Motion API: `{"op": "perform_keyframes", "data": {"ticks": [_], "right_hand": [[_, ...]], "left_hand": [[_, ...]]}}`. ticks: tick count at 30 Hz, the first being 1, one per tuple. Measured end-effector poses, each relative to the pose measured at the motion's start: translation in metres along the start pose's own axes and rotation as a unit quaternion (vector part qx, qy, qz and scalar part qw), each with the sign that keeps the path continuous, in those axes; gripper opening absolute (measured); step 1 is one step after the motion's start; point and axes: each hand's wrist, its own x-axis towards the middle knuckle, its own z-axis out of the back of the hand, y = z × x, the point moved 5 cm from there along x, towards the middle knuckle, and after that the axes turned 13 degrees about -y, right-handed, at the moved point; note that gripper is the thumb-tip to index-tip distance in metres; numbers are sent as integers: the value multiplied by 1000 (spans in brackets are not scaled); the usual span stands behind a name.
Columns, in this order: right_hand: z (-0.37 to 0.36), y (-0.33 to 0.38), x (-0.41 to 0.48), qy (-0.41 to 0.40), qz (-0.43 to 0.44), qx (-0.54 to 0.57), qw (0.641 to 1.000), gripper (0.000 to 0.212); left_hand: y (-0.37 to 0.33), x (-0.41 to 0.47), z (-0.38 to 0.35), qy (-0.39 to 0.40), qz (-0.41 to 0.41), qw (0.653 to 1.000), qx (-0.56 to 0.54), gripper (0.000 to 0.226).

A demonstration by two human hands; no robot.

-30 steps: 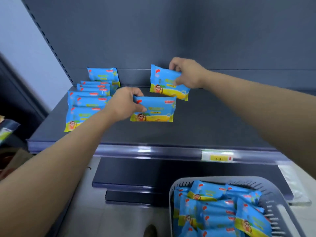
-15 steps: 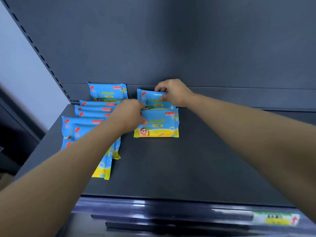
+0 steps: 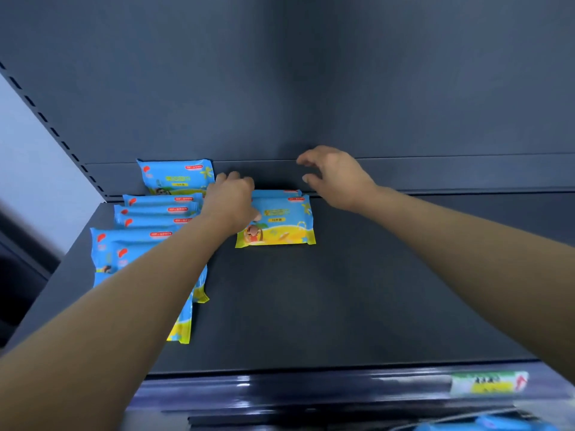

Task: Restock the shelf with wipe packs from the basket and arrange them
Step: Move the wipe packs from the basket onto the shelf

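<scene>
We're arranging: left hand grips the front pack at 12 o'clock. Right hand hovers spread, empty. Next, likely fetching more.

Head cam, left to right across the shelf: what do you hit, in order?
Slotted upright → stacked wipe packs → left hand → wipe pack it holds → right hand, empty → price label.

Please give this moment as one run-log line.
step: arrange second row | left hand: grips front wipe pack | right hand: open, near rear wipe pack | left row: packs overlapping on shelf
</scene>
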Motion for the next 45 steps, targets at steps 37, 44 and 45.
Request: {"op": "perform_keyframes", "data": {"ticks": [37,44,45], "right_hand": [[55,-201,-498,350,-27,-124,928,68],[26,-222,-526,412,-92,-123,898,98],[24,-222,-527,415,-95,-130,896,101]], "left_hand": [[-326,-401,-120,262,-63,955,-122,53],[-311,-424,-148,347,-42,937,-4,63],[-311,-424,-148,347,-47,937,3,56]]}}
